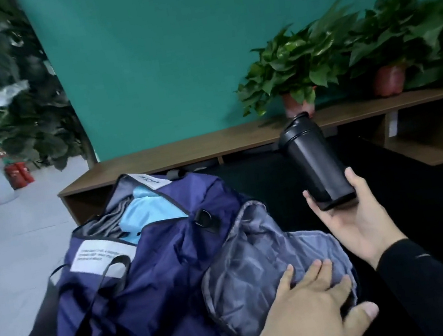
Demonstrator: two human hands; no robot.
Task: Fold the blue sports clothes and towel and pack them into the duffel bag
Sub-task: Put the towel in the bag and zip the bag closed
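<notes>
Right hand (pixel 352 222) grips the tall black plastic shaker bottle (pixel 314 162) at its base, lid tilted toward the upper left, while the flat left hand (pixel 310 305) presses the navy nylon duffel bag's (pixel 135 293) grey-lined side pocket (pixel 260 267) just lower left, light blue clothes (pixel 151 209) already inside

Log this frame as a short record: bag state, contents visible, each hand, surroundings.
bag: navy duffel bag, main opening unzipped, grey-lined end pocket open
contents: light blue clothes inside main opening
left hand: fingers flat on grey pocket lining
right hand: holds black shaker bottle, tilted
surroundings: potted plants on wooden shelf
</notes>
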